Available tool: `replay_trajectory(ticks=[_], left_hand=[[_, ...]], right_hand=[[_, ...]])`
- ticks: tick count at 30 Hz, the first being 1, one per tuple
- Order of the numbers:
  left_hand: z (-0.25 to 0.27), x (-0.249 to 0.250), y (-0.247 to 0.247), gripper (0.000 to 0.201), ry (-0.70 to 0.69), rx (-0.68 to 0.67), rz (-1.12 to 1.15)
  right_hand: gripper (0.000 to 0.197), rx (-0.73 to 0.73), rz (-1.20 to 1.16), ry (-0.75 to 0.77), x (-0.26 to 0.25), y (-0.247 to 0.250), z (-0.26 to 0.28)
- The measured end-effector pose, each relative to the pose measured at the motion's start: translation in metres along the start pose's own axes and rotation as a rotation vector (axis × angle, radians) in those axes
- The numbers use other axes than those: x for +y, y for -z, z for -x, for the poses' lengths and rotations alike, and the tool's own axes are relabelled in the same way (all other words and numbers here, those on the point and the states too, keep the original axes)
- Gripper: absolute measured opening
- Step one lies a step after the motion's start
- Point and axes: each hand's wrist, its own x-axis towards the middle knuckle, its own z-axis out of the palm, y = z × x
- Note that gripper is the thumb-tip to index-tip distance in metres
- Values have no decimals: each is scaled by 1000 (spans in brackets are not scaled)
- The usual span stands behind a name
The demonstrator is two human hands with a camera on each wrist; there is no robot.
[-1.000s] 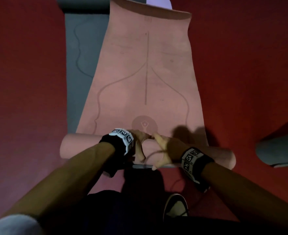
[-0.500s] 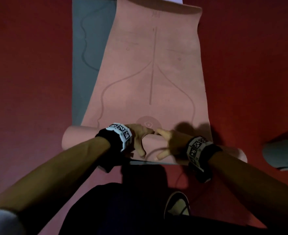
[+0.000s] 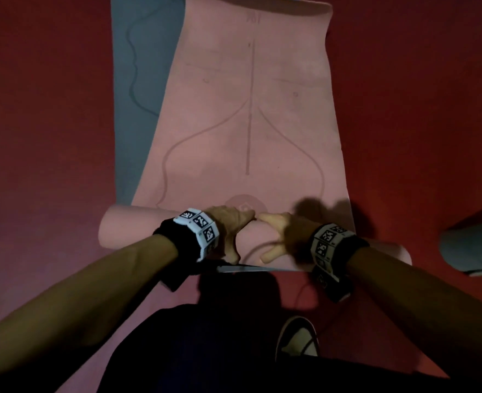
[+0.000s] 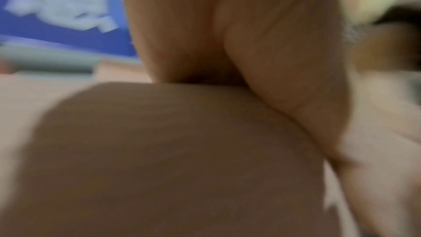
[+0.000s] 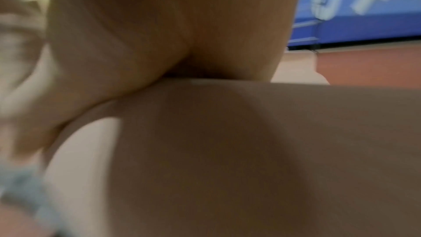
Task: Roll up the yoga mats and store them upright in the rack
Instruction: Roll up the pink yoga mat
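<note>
A pink yoga mat [image 3: 248, 123] lies flat on the red floor, its near end wound into a roll [image 3: 137, 231] that runs left to right. Both hands rest side by side on the middle of the roll. My left hand [image 3: 231, 222] presses on top with fingers spread and the thumb on the near side. My right hand [image 3: 282, 231] lies the same way, its fingertips almost touching the left's. Blurred wrist views show each palm, left [image 4: 250, 42] and right [image 5: 148, 33], laid on the roll's curve [image 4: 170, 150]. No rack is in view.
A grey mat [image 3: 140, 95] lies flat under the pink one, showing along its left side. A grey rolled mat [image 3: 472, 248] lies on the floor at the right edge. My shoe [image 3: 296, 338] stands just behind the roll. A blue banner [image 4: 56, 15] is far ahead.
The roll has moved away from me and now covers part of the round logo. Both hands have gone forward with it, still on its middle.
</note>
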Motion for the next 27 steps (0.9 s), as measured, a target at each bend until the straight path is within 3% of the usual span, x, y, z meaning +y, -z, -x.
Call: replay_trajectory(ticks=[3, 6, 9, 13, 16, 18, 22, 25, 27], left_hand=[[4, -3, 21, 77, 28, -123, 174], [-1, -7, 25, 76, 2, -219, 259], [-2, -1, 15, 84, 13, -166, 184], [-6, 7, -3, 113, -13, -23, -87], [-2, 3, 0, 97, 13, 34, -51], [1, -2, 7, 87, 32, -10, 22], [8, -9, 26, 73, 33, -83, 175], [4, -1, 22, 81, 58, -115, 145], [1, 8, 14, 93, 72, -66, 49]], right_hand=[[122, 26, 167, 14, -3, -7, 6], [129, 35, 284, 15, 2, -15, 4], [121, -12, 211, -35, 5, -12, 5], [130, 23, 70, -38, 12, -5, -4], [124, -10, 80, -17, 10, -1, -9], [117, 11, 123, 2, 8, -1, -8], [129, 51, 306, 2, 11, -8, -3], [125, 11, 232, -16, 14, -5, -5], [118, -5, 148, -23, 16, 1, -9]])
